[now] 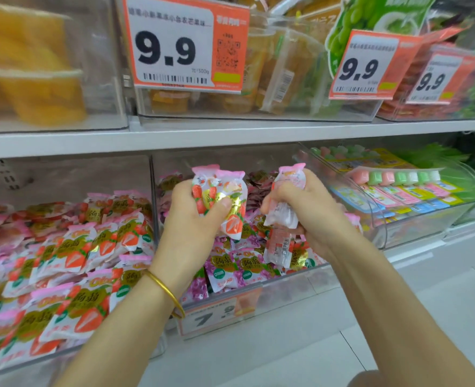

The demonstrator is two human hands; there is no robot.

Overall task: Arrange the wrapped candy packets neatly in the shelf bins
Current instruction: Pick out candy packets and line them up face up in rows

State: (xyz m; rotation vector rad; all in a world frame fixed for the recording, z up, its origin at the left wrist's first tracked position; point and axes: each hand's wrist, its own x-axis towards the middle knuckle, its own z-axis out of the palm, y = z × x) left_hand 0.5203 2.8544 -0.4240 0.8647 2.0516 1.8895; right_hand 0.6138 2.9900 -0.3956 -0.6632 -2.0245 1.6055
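Both hands are raised over the middle bin (295,286) on the lower shelf. The left hand (194,219) is curled round a small bunch of strawberry packets (219,196), with the thumb pressed across their fronts. The right hand (311,213) is closed on a second bunch of packets (283,216), one of which hangs below the fist. Purple grape packets (247,272) are seen mixed with strawberry ones in the middle bin. The left bin (152,185) holds strawberry packets only.

Risk noted: the hanging packet is judged loosely held and could be dropped among the grape packets or over the low front wall. Slippery wrappers and over-full grips would be the cause. Placement in the wrong bin is also possible.
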